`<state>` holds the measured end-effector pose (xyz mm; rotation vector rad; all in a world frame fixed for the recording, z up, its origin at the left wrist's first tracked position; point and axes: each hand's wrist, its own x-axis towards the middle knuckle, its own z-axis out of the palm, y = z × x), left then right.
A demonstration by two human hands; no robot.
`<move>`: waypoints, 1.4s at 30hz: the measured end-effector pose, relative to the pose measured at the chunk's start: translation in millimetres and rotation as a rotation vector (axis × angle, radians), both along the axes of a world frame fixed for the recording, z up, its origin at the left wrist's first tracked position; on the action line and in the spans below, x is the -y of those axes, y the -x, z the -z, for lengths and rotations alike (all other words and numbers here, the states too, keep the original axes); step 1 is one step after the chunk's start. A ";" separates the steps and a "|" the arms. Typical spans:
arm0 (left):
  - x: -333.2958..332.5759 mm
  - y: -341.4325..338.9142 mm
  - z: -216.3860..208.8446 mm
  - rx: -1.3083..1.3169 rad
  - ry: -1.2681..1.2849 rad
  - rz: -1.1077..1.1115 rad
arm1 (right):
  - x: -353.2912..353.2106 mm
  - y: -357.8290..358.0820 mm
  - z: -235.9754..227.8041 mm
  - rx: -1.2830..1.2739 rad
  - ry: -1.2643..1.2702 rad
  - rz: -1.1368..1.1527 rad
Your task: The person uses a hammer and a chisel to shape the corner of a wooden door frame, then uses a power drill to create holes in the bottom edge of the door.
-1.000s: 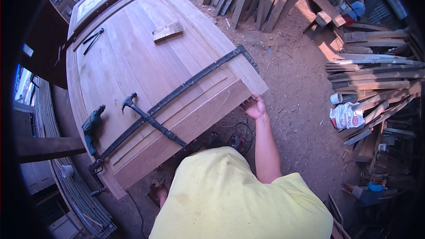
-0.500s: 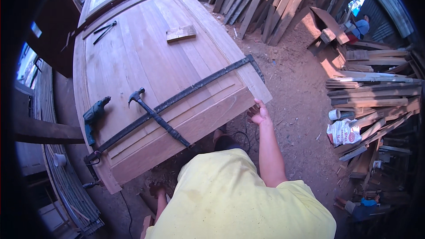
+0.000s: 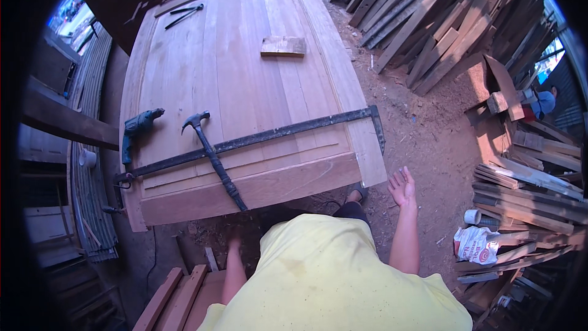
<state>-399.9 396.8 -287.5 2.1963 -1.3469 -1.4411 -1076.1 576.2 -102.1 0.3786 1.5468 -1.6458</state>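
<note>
My right hand [image 3: 402, 187] is open and holds nothing, fingers apart, just off the near right corner of a wooden door panel [image 3: 239, 86]. Low in front of the panel's near edge is my left hand [image 3: 234, 237], dark and smeared, its fingers unclear. A long black bar clamp [image 3: 282, 132] spans the panel's near end. Across the clamp lies a claw hammer [image 3: 215, 162], its handle overhanging the near edge. To its left rests a green power drill [image 3: 138, 129]. Farther back are pincers [image 3: 184, 15] and a small wood block [image 3: 283, 46].
Planks [image 3: 422, 30] lean in a pile at the far right. More stacked boards [image 3: 527, 202], a white sack [image 3: 476, 245] and a person [image 3: 544, 104] are on the right. Wooden pieces [image 3: 177, 300] stand at lower left; a beam [image 3: 70, 122] juts toward the panel's left.
My right hand has come off the panel's near right corner and moved out to the right. The view has swung left. Tools, block and clamp keep their places on the panel.
</note>
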 end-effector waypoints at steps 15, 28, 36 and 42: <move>-121.5 382.9 -37.5 0.346 -0.018 0.338 | 28.1 270.1 23.9 0.005 -0.107 -0.572; -199.2 591.5 1.3 0.013 -0.593 0.059 | 252.2 430.0 17.9 -0.650 -0.025 -1.200; -44.7 753.2 24.3 0.030 -0.397 -0.076 | 81.3 727.9 157.8 -0.170 -1.196 -0.985; 112.0 808.1 -18.1 0.098 -0.306 -0.263 | 215.7 702.1 146.0 -0.042 -1.057 -1.125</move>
